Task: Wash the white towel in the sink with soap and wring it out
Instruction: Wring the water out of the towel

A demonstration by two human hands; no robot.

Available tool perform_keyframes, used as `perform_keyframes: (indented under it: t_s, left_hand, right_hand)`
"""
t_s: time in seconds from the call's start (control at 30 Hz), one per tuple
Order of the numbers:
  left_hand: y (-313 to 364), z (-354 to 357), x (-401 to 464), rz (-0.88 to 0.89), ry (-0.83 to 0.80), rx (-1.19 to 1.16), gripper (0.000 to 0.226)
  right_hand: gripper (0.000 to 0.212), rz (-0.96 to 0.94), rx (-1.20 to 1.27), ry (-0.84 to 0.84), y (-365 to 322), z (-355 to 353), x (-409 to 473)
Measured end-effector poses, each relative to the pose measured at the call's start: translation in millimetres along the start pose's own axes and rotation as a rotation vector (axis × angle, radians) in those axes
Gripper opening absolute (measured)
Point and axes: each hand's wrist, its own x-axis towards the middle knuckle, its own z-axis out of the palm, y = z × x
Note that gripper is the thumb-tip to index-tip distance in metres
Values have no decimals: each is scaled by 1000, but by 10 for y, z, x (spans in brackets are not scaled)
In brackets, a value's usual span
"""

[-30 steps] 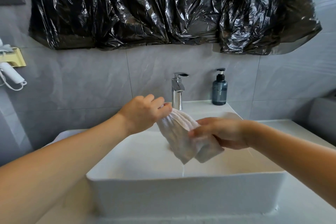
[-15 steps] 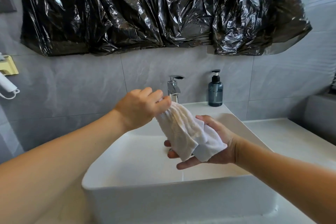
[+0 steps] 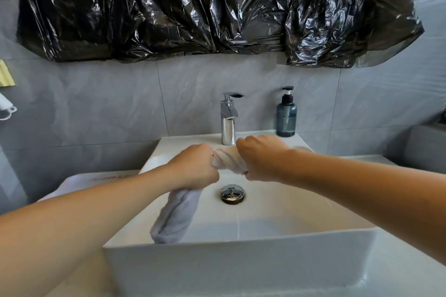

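Note:
The white towel (image 3: 228, 159) is twisted into a tight roll above the white sink (image 3: 236, 270). My left hand (image 3: 195, 169) grips one end and my right hand (image 3: 260, 159) grips the other, fists close together over the basin. A loose tail of the towel (image 3: 176, 217) hangs down from under my left hand into the sink. A thin trickle of water falls to the basin floor in front of the drain (image 3: 233, 194). The blue soap pump bottle (image 3: 286, 116) stands on the sink's back ledge, right of the chrome tap (image 3: 228, 118).
Black plastic sheeting (image 3: 217, 7) covers the wall above the grey tiles. A white counter (image 3: 398, 272) surrounds the sink. A yellow holder (image 3: 6, 77) and a white hair dryer (image 3: 6, 106) are on the wall at far left.
Both hands came together and lower over the basin. My right hand went from palm-up under the towel to a fist round its end, and the towel is now twisted, its tail hanging down.

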Motion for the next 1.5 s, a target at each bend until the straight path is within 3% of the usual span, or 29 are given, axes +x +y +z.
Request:
perform_keyframes:
  t_s: [0.13, 0.3, 0.43, 0.53, 0.67, 0.8, 0.9, 0.97, 1.07, 1.27, 1.4, 1.5]
  left_hand:
    - [119, 104, -11, -159, -257, -373, 15]
    - [125, 245, 6, -192, -542, -688, 10]
    - [136, 331, 35, -175, -703, -789, 13]
    - [137, 350, 78, -190, -731, -778, 15]
    - [162, 302, 171, -257, -468, -581, 21]
    - [88, 59, 111, -190, -186, -512, 30]
    - [-102, -179, -123, -151, -47, -562, 44]
    - [-208, -326, -393, -134, 4, -611, 45]
    - [-365, -527, -822, -90, 99, -639, 40]
    - [-1012, -891, -1407, -201, 331, -811, 34]
    - [-1617, -849, -1619, -306, 484, -1046, 29]
    - [-2080, -659, -1732, -359, 472, -1127, 39]
  right_hand:
    - [47, -45, -78, 144, 66, 254, 26]
    - [52, -75, -59, 191, 183, 500, -30]
    - [55, -78, -11, 205, 226, 618, -92]
    - [53, -51, -8, 208, 229, 666, -114]
    - [52, 85, 56, 219, 216, 611, -64]
    - [74, 251, 394, 192, 189, 399, -134]
    - [59, 300, 893, 122, 126, 134, -308]
    - [38, 276, 1105, 119, -10, -51, -404]
    - [28, 234, 1359, 124, -365, -317, -420]
    - [22, 213, 1664, 98, -1249, -744, 82]
    - [21, 166, 1788, -36, -1900, -772, 757]
    - [20, 126, 1832, -174, -2334, -672, 1219]
